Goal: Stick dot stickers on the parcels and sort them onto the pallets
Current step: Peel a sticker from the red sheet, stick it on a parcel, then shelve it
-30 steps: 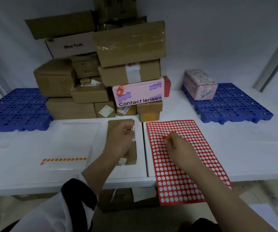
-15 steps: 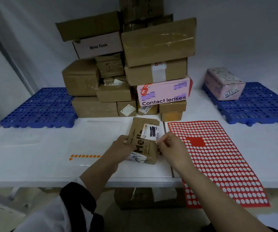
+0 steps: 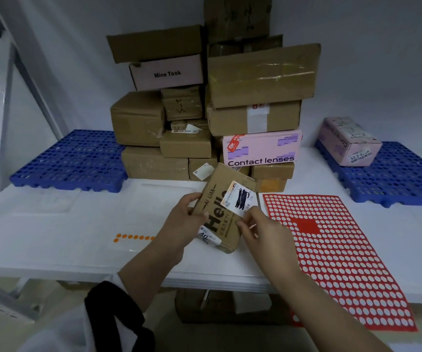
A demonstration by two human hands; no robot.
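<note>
The parcel [image 3: 226, 199] now tilted up, right hand [image 3: 263, 235] off sticker sheet [image 3: 344, 250] onto it.

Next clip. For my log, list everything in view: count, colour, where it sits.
held parcel: one, brown, tilted up over the table's front middle
parcel stack: about fifteen, mostly brown, two pink, back middle
pink parcel: one, on the right pallet
pallets: two, blue, left pallet and right pallet at the table's back corners
sticker sheet: one, red with white dots, right of the held parcel, overhanging the front edge
orange dots: one row, left of the hands
table: one, white
box under the table: brown, partly hidden
left hand: grips the held parcel's left edge
right hand: fingertips at its white label
</note>
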